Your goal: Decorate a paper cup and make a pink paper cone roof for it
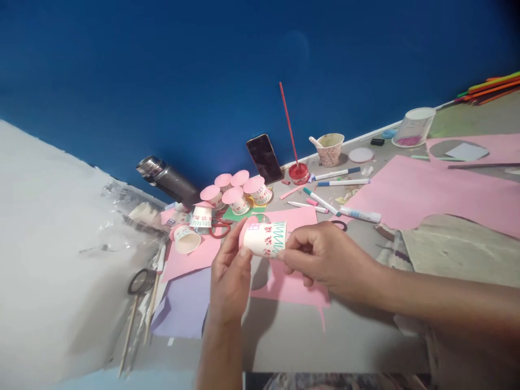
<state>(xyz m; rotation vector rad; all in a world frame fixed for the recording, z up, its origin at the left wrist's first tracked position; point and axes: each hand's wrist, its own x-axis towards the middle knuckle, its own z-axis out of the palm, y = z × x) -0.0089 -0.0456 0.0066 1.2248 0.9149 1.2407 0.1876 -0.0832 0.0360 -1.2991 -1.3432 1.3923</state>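
A small white paper cup (265,240) lies on its side in the air between my hands, its base to the left and rim to the right. Red dabs, a purple window shape and a green wavy line decorate it. My left hand (231,265) is closed around the base end, where a pink paper piece shows. Thumb and fingers of my right hand (314,252) pinch the cup's rim. Behind stand several similar decorated cups (238,206) topped with pink paper discs. Another cup (187,239) lies tipped over, its mouth facing me.
Pink paper sheets (303,290) and a purple sheet (179,309) lie on the grey table. Markers (320,200) are scattered behind my right hand. A phone (264,157), a black flask (168,179), a red pot with a stick (298,172) and a patterned cup (330,151) line the blue wall.
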